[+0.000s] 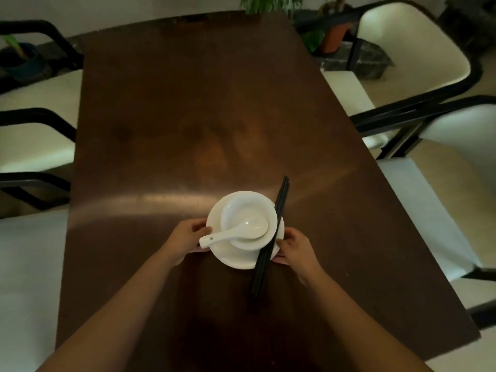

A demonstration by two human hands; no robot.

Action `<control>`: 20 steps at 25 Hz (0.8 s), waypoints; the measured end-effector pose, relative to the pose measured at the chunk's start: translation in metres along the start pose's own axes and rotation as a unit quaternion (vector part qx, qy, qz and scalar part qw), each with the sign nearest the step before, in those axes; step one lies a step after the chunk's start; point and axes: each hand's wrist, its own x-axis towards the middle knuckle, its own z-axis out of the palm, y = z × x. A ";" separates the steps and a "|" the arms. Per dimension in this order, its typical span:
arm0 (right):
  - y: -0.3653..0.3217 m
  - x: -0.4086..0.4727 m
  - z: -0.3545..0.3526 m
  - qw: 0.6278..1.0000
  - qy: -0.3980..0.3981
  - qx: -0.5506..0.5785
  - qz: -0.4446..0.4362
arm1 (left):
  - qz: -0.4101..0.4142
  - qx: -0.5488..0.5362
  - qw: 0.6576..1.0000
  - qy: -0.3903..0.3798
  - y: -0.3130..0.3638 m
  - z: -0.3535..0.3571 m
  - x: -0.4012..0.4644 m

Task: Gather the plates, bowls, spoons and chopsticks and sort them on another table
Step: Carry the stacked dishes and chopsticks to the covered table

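While the big brown table [214,103] is bare at its far end, all the dishes sit in 1 pile at the near end. Pale chairs [408,47] stand on the left and right. A white plate [228,253] is at the bottom of the pile. A white bowl [241,205] sits on it. Black chopsticks [279,208] lie across the plate's right rim, sticking out near and far. A white spoon [233,232] rests in the bowl, its handle pointing left.

Both hands are clamped on the plate's rim, the left hand [185,237] on the left, the right hand [295,248] on the right. I think the pile is ready to carry. Keep it flat and go slowly, or the chopsticks may roll off.
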 end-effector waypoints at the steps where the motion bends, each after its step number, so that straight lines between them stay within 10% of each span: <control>1: 0.000 -0.001 -0.001 1.000 0.003 0.005 0.002 | -0.001 -0.002 1.000 0.002 0.000 0.002 0.001; 20: 0.052 -0.142 -0.209 0.981 0.160 0.107 -0.029 | 0.036 0.016 0.987 -0.156 0.068 0.219 -0.067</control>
